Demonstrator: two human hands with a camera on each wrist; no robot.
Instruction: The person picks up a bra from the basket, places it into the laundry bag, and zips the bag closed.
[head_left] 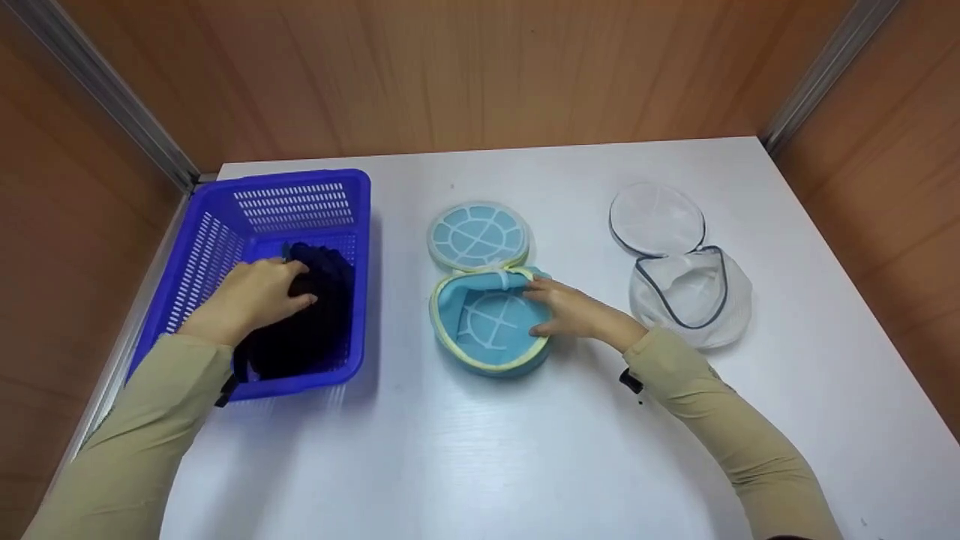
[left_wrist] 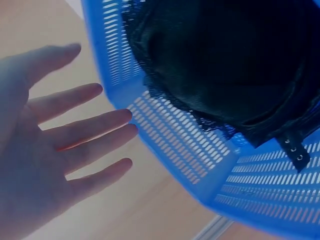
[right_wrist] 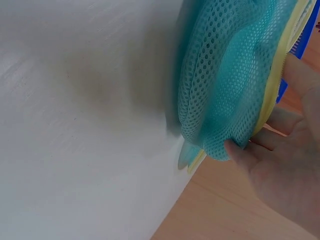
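Note:
A black bra [head_left: 300, 349] with lace edging lies in the blue plastic basket [head_left: 363, 277] at the left; its end tab with metal eyelets shows in the left wrist view. Over the bra is my left hand [head_left: 251, 296], and in its wrist view the fingers [left_wrist: 95, 122] are spread and hold nothing. A round turquoise mesh laundry bag [head_left: 487, 366] with a yellow zip edge stands unzipped, its lid [head_left: 480, 234] folded back. My right hand [head_left: 571, 311] grips the bag's right rim, with the thumb against the mesh in the right wrist view.
To the right, a white mesh laundry bag [head_left: 735, 319] with dark zip edging lies unzipped, its round lid [head_left: 656, 217] laid back. The white table [head_left: 465, 450] is bordered by wooden panels [head_left: 480, 75] at the back and sides.

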